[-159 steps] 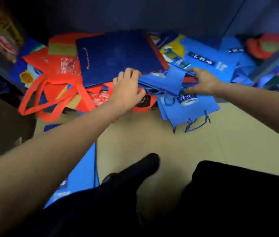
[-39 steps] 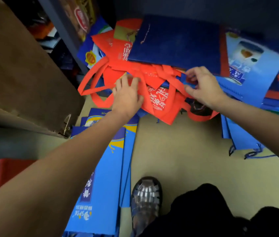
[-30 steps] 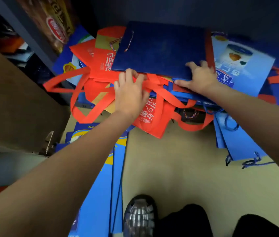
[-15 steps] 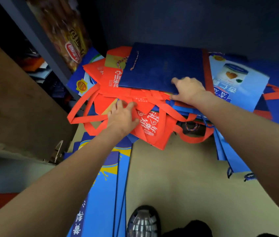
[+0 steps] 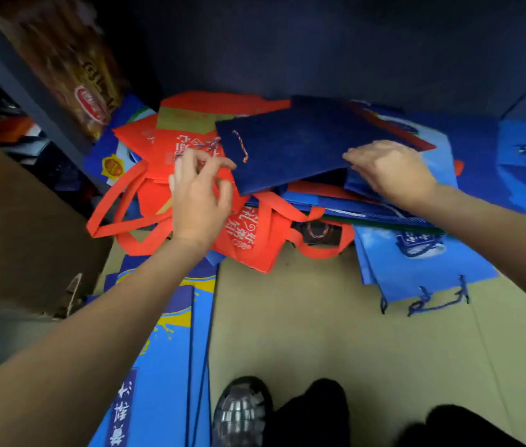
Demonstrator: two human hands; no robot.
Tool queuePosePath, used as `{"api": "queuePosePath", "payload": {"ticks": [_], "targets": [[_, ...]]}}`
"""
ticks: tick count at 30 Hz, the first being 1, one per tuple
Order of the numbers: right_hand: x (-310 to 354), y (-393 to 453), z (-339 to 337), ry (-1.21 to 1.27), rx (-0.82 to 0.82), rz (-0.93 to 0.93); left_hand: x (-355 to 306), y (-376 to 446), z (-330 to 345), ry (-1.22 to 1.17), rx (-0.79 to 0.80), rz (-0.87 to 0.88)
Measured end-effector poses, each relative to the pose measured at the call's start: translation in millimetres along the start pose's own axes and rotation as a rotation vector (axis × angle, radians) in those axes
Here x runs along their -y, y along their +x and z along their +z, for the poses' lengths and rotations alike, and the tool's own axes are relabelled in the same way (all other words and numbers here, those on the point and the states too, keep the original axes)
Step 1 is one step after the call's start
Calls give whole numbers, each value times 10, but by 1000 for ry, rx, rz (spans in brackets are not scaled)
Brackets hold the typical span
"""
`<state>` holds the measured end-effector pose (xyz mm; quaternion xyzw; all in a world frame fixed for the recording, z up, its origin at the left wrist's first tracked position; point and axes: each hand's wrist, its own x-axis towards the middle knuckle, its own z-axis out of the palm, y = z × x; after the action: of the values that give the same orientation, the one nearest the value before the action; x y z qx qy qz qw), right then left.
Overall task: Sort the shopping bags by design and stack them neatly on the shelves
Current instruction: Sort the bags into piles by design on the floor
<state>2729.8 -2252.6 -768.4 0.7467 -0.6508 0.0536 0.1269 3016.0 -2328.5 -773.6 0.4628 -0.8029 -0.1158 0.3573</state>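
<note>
A mixed heap of flat shopping bags lies on the bottom shelf. On top is a dark navy bag (image 5: 294, 146) with a braided cord handle. My right hand (image 5: 390, 172) grips its lower right edge, which is raised off the heap. My left hand (image 5: 200, 191) has its fingers curled at the bag's left corner, pinching it beside the cord. Under it lie red fabric bags (image 5: 248, 233) with white lettering and long loop handles. Light blue bags (image 5: 416, 266) printed with a tin picture spread to the right, hanging over the shelf edge.
A stack of blue bags with yellow print (image 5: 165, 350) lies on the tan floor (image 5: 319, 317) at the lower left. A grey shelf post (image 5: 29, 82) and a brown cardboard box (image 5: 13, 221) stand at the left. My shoe (image 5: 239, 411) is below.
The navy bag has turned and its near edge has come up off the heap. My left hand moved from the red bags up to the navy bag's left corner; my right hand stays on its right edge.
</note>
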Motion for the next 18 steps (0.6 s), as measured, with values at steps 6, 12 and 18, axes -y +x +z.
{"api": "queuePosePath", "payload": {"ticks": [6,12,18], "targets": [[-709,-1300,-56,214,-91,757,-442,-10,244,79,245,108],[-739,-1323,358,1001,42,1502,-815,179,988,264,597,10],[-873,-1304,617,948,116,1530,-1079,226,1534,318,622,-114]]}}
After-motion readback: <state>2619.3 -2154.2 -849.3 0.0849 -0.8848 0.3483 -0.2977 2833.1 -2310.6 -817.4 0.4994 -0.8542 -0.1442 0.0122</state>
